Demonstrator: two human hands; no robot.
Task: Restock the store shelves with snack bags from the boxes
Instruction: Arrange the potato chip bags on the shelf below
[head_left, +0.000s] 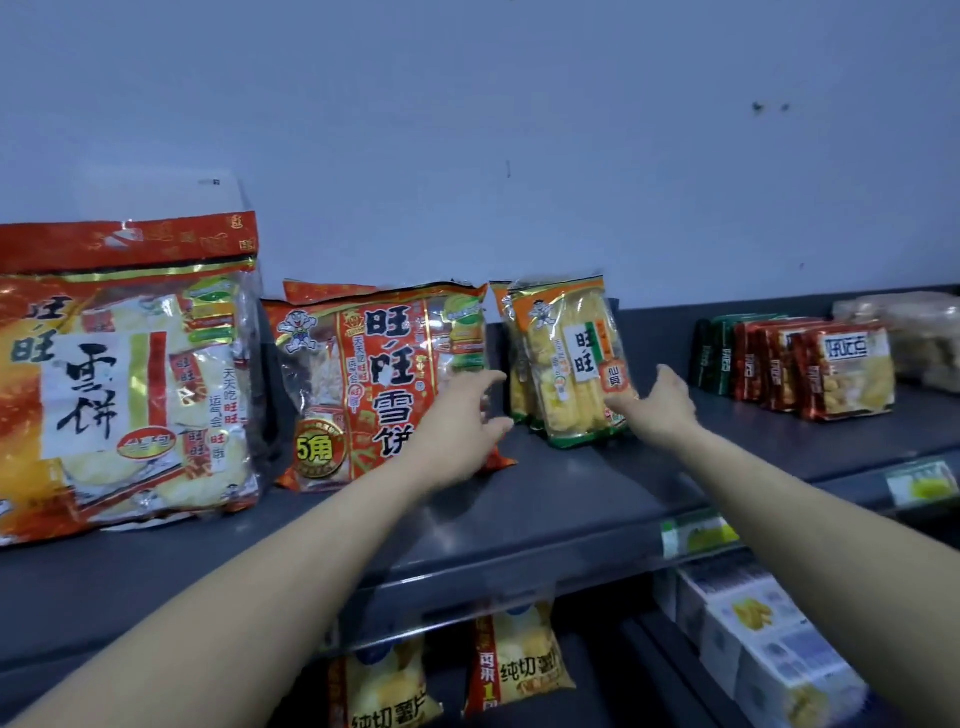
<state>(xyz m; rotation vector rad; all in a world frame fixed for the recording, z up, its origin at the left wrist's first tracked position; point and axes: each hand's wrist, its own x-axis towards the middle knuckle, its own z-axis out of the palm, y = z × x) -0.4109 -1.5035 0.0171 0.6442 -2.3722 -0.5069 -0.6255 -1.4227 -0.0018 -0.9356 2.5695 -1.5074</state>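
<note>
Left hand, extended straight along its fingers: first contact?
Probably the small yellow-and-orange rice cracker packs, left edge; the left hand fingertips point up-right toward them. Depth is unclear; it already overlaps the orange-red snow cracker bag.

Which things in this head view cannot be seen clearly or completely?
- Largest rice cracker bag: left edge cuts it off.
- Shelf price tags: print blurred.
- Bags behind the front yellow cracker pack: mostly hidden.
- Right hand grip on that pack: contact unclear.
- Boxes: not visible.
</note>
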